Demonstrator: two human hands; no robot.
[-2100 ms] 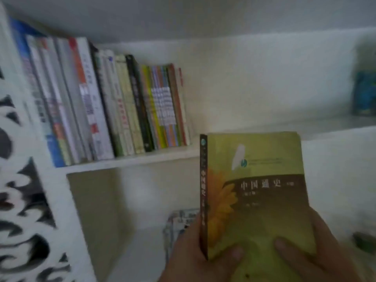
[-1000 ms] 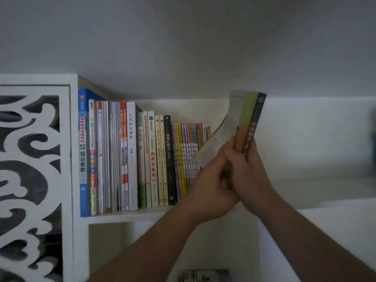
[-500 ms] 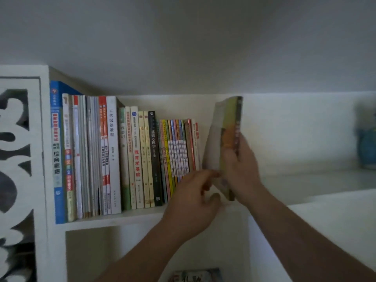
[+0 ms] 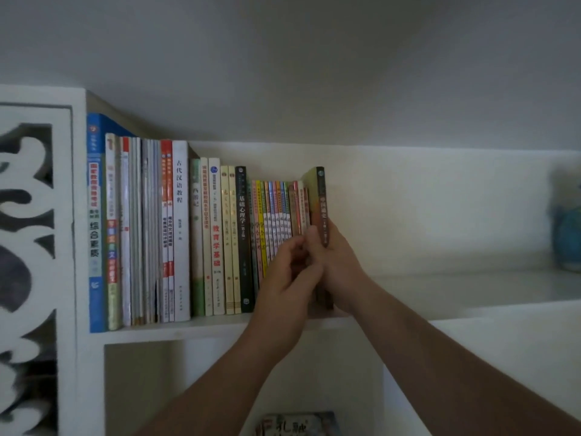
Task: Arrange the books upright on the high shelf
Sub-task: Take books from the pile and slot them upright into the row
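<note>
A green book with a dark brown spine (image 4: 321,199) stands upright at the right end of the row of books (image 4: 201,234) on the high white shelf (image 4: 195,327). My right hand (image 4: 338,262) grips it low down, thumb on the left face and fingers on the right. Just left of it, my left hand (image 4: 287,275) has curled fingertips against the thin colourful books (image 4: 275,212) beside the green one. The lower ends of those thin books are hidden behind both hands.
A white carved panel (image 4: 31,247) closes the shelf on the left. The shelf runs on bare to the right, where a blurred blue object (image 4: 567,234) stands. In the compartment below lies another book (image 4: 298,424). A sloping ceiling sits close above.
The green book went from tilted and in the air to upright on the shelf, pushed left against the row. My left hand rose from below the book to the thin books.
</note>
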